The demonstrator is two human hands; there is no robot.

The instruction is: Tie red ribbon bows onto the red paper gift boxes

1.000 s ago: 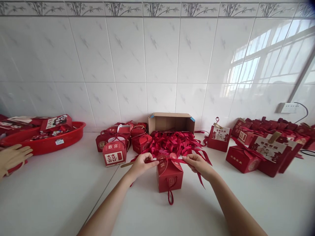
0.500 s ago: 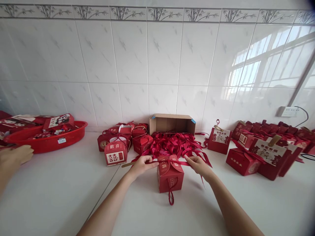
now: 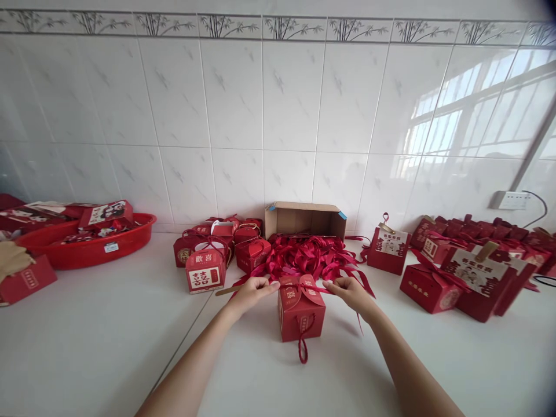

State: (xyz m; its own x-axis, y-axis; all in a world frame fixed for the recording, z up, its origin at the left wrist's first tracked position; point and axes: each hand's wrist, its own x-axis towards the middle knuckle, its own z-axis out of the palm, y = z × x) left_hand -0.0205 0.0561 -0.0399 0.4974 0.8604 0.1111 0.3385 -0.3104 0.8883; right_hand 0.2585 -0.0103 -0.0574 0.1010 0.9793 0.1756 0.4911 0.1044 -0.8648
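A red gift box [image 3: 302, 315] with gold characters stands on the white table in front of me, a cord loop hanging down its front. Across its top runs a dark red ribbon [image 3: 313, 287], knotted at the middle. My left hand [image 3: 254, 292] pinches the ribbon at the box's left side. On the right side my right hand [image 3: 347, 292] pinches the ribbon's other end between thumb and finger. A gold-coloured strip [image 3: 225, 291] sticks out left of my left hand. Right behind the box lies a heap of loose red ribbons [image 3: 304, 255].
An open cardboard box [image 3: 306, 220] lies behind the ribbons. Several red gift boxes [image 3: 205, 272] stand to the left; red bags [image 3: 388, 249] and a ribboned box [image 3: 430, 288] to the right. Another person's hand [image 3: 15, 260] is at far left by a red basin [image 3: 130, 237].
My right hand has shifted slightly left along the ribbon; my left hand has hardly moved. At far left, the other person's hand has moved left and a red box shows beneath it.
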